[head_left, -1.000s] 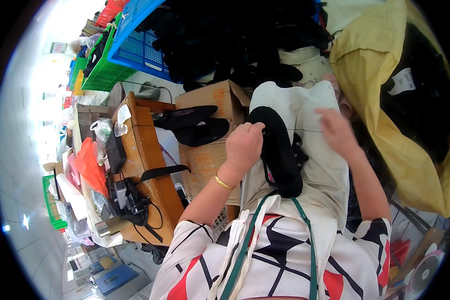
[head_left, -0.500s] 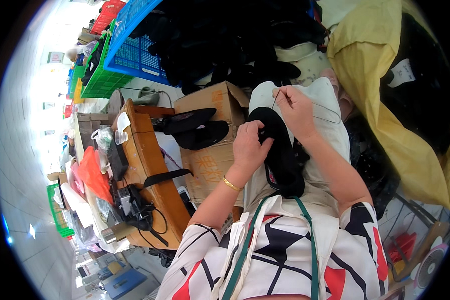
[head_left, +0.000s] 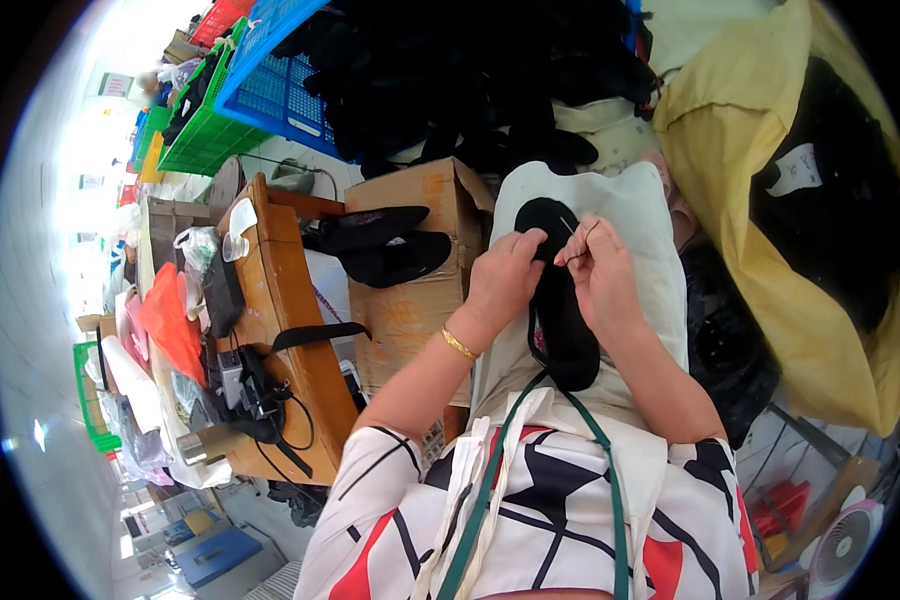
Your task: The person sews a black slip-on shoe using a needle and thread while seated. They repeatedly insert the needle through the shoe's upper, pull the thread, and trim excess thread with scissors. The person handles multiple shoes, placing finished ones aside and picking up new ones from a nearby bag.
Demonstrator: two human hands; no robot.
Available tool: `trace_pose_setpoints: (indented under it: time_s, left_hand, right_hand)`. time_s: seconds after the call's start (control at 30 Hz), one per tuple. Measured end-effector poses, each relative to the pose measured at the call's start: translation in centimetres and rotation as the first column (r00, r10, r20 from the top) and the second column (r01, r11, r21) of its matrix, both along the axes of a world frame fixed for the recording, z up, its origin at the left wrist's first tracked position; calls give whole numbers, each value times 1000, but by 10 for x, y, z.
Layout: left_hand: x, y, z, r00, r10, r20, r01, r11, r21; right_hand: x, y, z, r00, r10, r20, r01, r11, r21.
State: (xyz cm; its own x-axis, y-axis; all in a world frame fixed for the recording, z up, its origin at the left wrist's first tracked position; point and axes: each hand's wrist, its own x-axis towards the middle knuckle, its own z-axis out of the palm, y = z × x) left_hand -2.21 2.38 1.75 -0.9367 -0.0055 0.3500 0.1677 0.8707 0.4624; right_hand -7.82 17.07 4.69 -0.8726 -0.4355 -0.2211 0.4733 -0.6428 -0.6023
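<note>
A black cloth shoe point(head_left: 568, 335) lies lengthwise on my lap over a pale apron point(head_left: 660, 330), toe pointing away from me. My left hand point(head_left: 505, 280) is closed on its left edge near the toe, thumb and fingers pressed to the cloth. Over the shoe's right side, my right hand point(head_left: 602, 275) pinches a thin needle point(head_left: 568, 224) with dark thread looped about the fingers. Whether the needle's tip is in the cloth cannot be made out. A pair of black shoes point(head_left: 400, 260) rests to the left, by a cardboard box.
A wooden table point(head_left: 305, 350) stands at left with a black strap point(head_left: 320, 334) and clutter. The cardboard box point(head_left: 420, 310) is beside my knee. Ahead, a blue crate point(head_left: 295, 105) adjoins heaped black shoes point(head_left: 470, 80). At right are a yellow sack point(head_left: 740, 200) and a fan point(head_left: 842, 540).
My right hand has come back from beyond the toe, down and toward the shoe, where it now meets my left hand. The long thread loop over the apron no longer shows.
</note>
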Motion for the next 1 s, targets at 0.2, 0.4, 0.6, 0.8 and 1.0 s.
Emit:
trace_pose_setpoints:
  time_s: [0.2,0.4,0.6,0.8,1.0]
  left_hand:
    - [-45,-12,20,982,-184,-53,158,937,-312]
    - [-28,6,-2,925,-376,54,380,916,-129]
    - [21,38,-30,888,-348,300,283,929,239]
    - [10,23,16,934,-232,273,57,848,527]
    - [4,50,32,674,-248,696,-75,914,399]
  right_hand:
    - [-11,3,23,979,-90,-181,102,993,58]
    - [47,31,22,897,77,-435,101,923,372]
    - [48,68,-2,696,222,-682,347,728,591]
    - [9,99,22,281,320,-905,750,514,415]
    - [29,104,37,-16,510,-860,835,480,270]
